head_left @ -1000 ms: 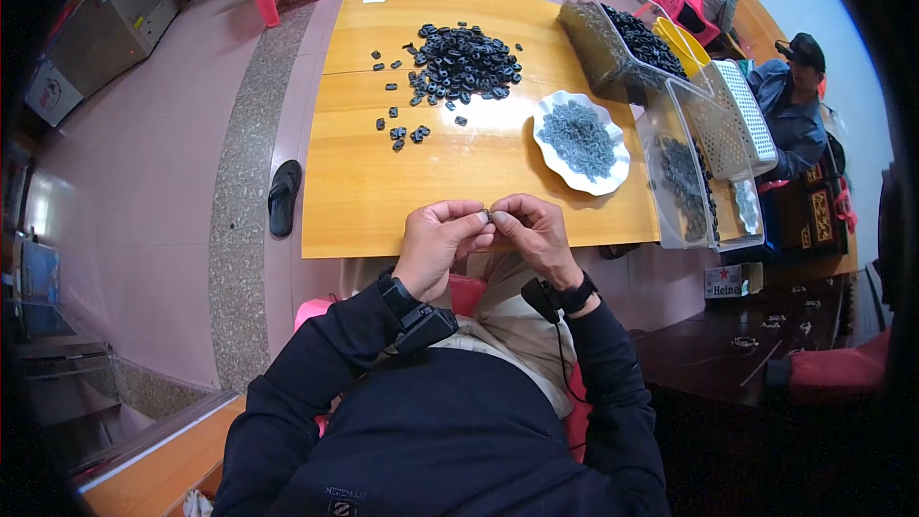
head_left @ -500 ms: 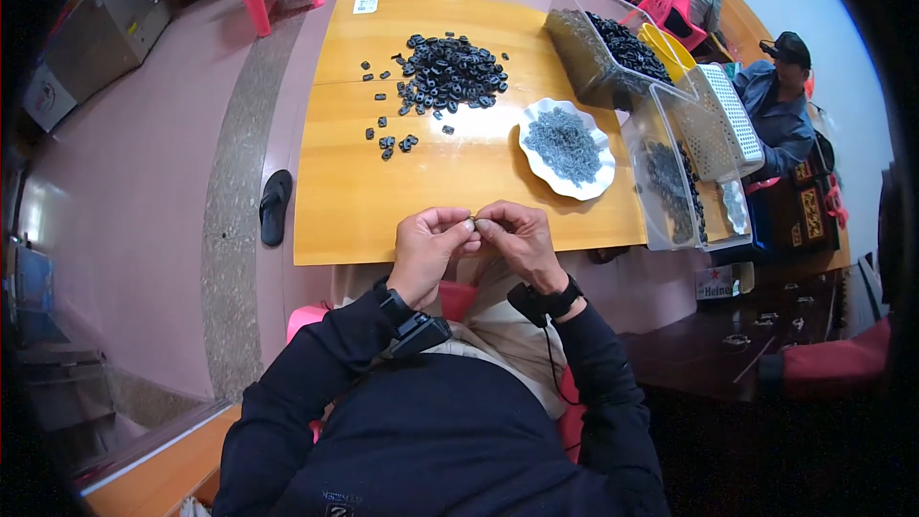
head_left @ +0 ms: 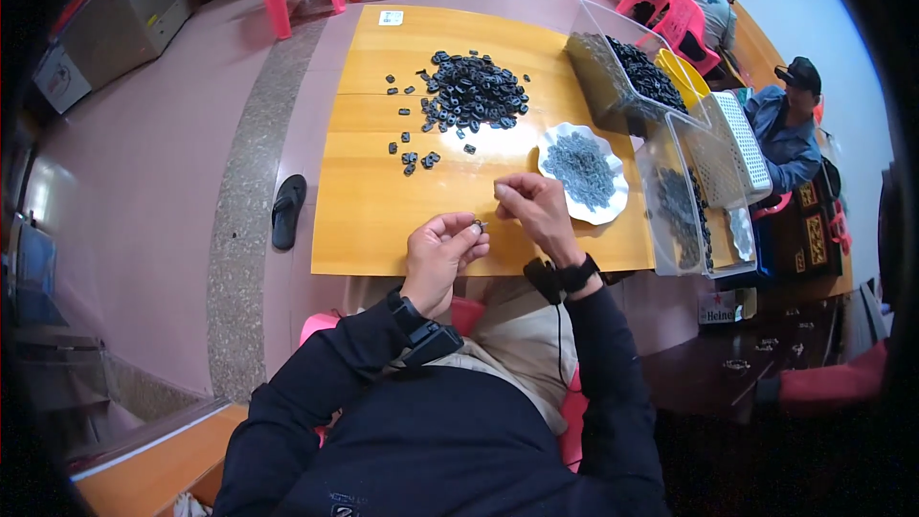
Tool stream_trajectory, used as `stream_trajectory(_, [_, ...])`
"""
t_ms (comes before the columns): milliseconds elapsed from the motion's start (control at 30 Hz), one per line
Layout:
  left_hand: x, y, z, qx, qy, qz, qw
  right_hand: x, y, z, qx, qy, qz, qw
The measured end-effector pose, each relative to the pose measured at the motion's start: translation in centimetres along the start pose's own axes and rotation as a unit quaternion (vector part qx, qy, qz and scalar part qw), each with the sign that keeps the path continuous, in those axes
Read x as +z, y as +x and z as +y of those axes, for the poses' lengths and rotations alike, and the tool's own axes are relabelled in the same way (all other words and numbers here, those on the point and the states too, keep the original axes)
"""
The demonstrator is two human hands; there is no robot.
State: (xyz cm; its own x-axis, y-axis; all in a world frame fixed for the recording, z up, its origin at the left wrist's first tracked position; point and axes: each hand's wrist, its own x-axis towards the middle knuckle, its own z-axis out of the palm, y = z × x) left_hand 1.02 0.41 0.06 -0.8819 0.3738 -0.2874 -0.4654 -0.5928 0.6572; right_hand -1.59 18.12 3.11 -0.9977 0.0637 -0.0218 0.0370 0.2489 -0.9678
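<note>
Over the table's front edge, my left hand (head_left: 442,257) pinches a small dark plastic part (head_left: 479,226) between thumb and fingertips. My right hand (head_left: 538,213) is apart from it, fingers pressed together just left of the plate; whatever they hold, if anything, is too small to make out. A white wavy-rimmed plate (head_left: 605,214) carries a heap of small grey translucent pieces (head_left: 581,168). Farther back on the yellow wooden table (head_left: 373,220) lies a pile of small black plastic parts (head_left: 476,91), with several loose ones (head_left: 410,162) scattered along its left side.
Two clear plastic bins, a far one (head_left: 598,86) and a near one (head_left: 661,230), hold black parts at the table's right. Beside them are a yellow tub (head_left: 682,75) and a white perforated basket (head_left: 739,124). A person (head_left: 785,129) sits beyond. A black flip-flop (head_left: 286,213) lies on the floor.
My hands, together before, have parted. The right one has moved up and right toward the plate; the left still holds the small part. The whole view has shifted slightly.
</note>
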Motion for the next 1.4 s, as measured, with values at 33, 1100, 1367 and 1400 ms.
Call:
stream_trajectory(33, [-0.1, 0.1, -0.1, 0.006, -0.004, 0.005, 1.000, 0.2, 1.1, -0.2, 0.000, 0.000, -0.002, 1.000])
stream_trajectory(1100, [0.1, 0.0, 0.4, 0.005, 0.010, 0.001, 1.000, -0.1, 5.5, -0.5, -0.099, -0.384, 0.033, 0.917])
stream_trajectory(1367, [0.2, -0.1, 0.7, -0.004, 0.009, 0.007, 1.000, -0.3, 2.0, 0.3, -0.075, -0.172, 0.020, 0.982])
stream_trajectory(1400, [0.1, 0.0, 0.4, 0.001, 0.001, 0.005, 1.000, -0.3, 1.6, 0.5, -0.045, -0.080, 0.003, 0.996])
